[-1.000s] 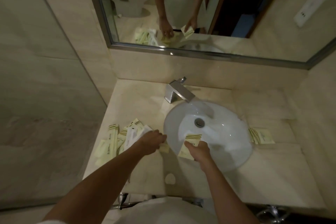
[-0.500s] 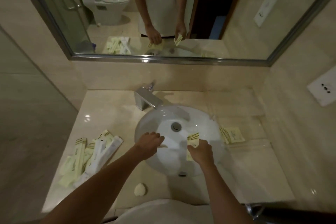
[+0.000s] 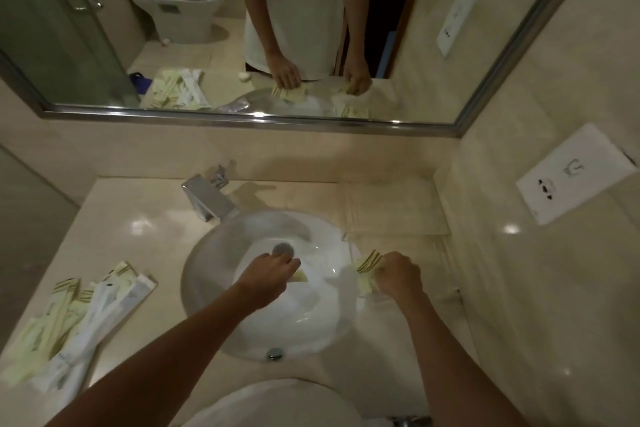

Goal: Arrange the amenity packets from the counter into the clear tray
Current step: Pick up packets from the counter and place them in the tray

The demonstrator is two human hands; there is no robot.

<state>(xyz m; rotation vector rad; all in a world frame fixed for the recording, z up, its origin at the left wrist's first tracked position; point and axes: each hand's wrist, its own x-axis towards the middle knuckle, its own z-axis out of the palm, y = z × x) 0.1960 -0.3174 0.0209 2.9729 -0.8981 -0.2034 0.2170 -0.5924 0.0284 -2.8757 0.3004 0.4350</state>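
Pale packets (image 3: 367, 272) fill the right hand's (image 3: 398, 276) closed grip at the tray edge (image 3: 349, 237); left hand (image 3: 268, 272) pinches one over the basin (image 3: 214, 253).

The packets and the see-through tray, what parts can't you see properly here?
Head view:
- Left hand: only a corner of its packet shows; the hand covers the rest.
- Right hand: packets bunched, count unclear.
- Clear tray: transparent, so its edges are faint.
- Packet pile: print too blurred and small; overlaps hide lower ones.
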